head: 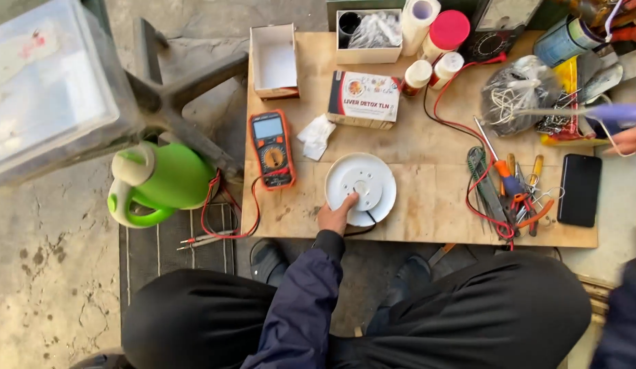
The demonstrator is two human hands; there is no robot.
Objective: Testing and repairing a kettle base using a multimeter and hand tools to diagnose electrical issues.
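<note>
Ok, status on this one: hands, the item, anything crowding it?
Left hand resting on round white plastic disc. Right hand blurred at frame edge, grip unclear. Orange multimeter nearby, apart.
</note>
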